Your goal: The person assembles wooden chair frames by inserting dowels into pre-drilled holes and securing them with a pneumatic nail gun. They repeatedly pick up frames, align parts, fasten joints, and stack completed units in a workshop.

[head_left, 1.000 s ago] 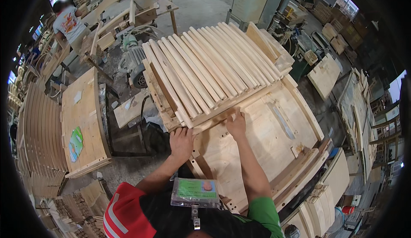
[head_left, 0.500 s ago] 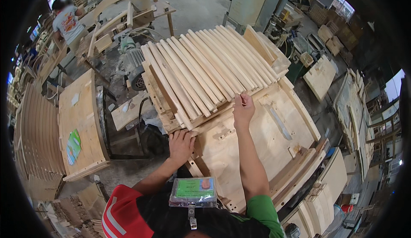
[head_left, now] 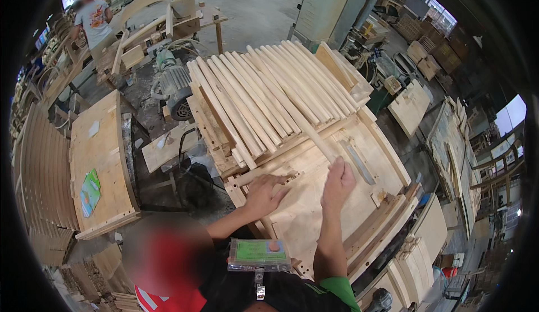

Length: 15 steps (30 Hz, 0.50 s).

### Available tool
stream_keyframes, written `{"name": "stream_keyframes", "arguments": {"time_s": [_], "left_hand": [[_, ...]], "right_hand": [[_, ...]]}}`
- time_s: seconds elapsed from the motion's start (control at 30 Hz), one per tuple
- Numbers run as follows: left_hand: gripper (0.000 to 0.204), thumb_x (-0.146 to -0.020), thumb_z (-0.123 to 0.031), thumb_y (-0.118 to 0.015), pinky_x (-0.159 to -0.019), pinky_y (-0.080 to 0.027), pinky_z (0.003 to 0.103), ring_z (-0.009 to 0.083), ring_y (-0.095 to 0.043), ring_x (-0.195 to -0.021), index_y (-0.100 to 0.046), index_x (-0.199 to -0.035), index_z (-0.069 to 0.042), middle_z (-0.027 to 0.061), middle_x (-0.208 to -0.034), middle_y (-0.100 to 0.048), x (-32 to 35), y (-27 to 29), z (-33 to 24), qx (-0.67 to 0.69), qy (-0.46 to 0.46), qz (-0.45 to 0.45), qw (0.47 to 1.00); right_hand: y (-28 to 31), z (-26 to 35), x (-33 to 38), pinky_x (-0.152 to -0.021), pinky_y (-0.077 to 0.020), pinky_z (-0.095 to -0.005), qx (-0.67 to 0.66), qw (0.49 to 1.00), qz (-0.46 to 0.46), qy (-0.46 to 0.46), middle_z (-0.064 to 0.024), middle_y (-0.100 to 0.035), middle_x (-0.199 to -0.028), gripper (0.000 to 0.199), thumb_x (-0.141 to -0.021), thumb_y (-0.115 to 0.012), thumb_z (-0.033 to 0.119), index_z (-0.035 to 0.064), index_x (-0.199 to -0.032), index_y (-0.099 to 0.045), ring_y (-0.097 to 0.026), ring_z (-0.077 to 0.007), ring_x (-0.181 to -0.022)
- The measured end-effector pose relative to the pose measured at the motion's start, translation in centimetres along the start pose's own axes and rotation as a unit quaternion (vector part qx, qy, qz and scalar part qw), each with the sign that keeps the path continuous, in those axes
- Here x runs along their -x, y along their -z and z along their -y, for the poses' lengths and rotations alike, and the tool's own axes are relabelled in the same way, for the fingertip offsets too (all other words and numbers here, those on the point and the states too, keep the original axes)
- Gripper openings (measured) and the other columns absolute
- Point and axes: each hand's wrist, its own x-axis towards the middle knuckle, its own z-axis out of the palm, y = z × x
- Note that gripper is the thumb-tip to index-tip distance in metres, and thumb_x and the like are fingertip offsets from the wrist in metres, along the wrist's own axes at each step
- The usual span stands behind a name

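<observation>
A wooden rod (head_left: pixel 315 139) slants out of the row toward me, and my right hand (head_left: pixel 339 181) is closed around its near end. Several pale wooden rods (head_left: pixel 236 101) lie side by side on a wooden stand just beyond. Over the left part of a wide plywood board (head_left: pixel 306 213), my left hand (head_left: pixel 265 196) is open, thumb apart from the fingers and nothing visible in it. Close to its fingertips is a small wooden block (head_left: pixel 292 178) with holes. A flat grey metal strip (head_left: pixel 358 163) lies on the board, right of my right hand.
A green electric motor (head_left: pixel 175 84) stands left of the rods. Farther left is a curved plywood panel (head_left: pixel 104 155) with a green packet (head_left: pixel 90 191) on it. Curved wooden rails (head_left: pixel 387 228) line the board's right side. A person (head_left: pixel 94 20) stands at the far left.
My right hand has drawn one rod out of the row, toward me and to the right. My left hand has shifted right from the stand's corner to above the board.
</observation>
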Motion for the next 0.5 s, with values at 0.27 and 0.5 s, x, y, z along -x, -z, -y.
{"name": "stream_keyframes", "arguments": {"time_s": [0.27, 0.5], "left_hand": [[0.035, -0.111, -0.038, -0.061, -0.078, -0.06, 0.03, 0.0198, -0.074, -0.094, -0.063, -0.125, -0.006, 0.006, -0.113, -0.071, -11.2, -4.7, -4.0, 0.618, 0.277, 0.165, 0.717], [0.026, -0.11, -0.029, -0.062, -0.088, -0.065, 0.038, 0.0225, -0.075, -0.097, -0.061, -0.12, -0.005, 0.0098, -0.108, -0.071, -2.5, -11.7, -4.9, 0.538, 0.362, 0.255, 0.718]], "right_hand": [[16.4, -0.8, 8.8, -0.051, -0.0372, -0.0207, 0.024, 0.996, -0.083, 0.003, 0.0036, -0.053, -0.07, 0.02, -0.107, -0.067, 0.022, 0.0063, -0.095, -0.064, -0.046, -0.0034, -0.057], [20.9, -1.1, 14.4, -0.093, -0.0491, -0.0487, 0.556, 0.818, -0.115, 0.088, -0.0194, -0.064, -0.111, 0.029, -0.094, -0.074, 0.014, 0.0012, -0.119, -0.067, -0.063, -0.0372, -0.102]]}}
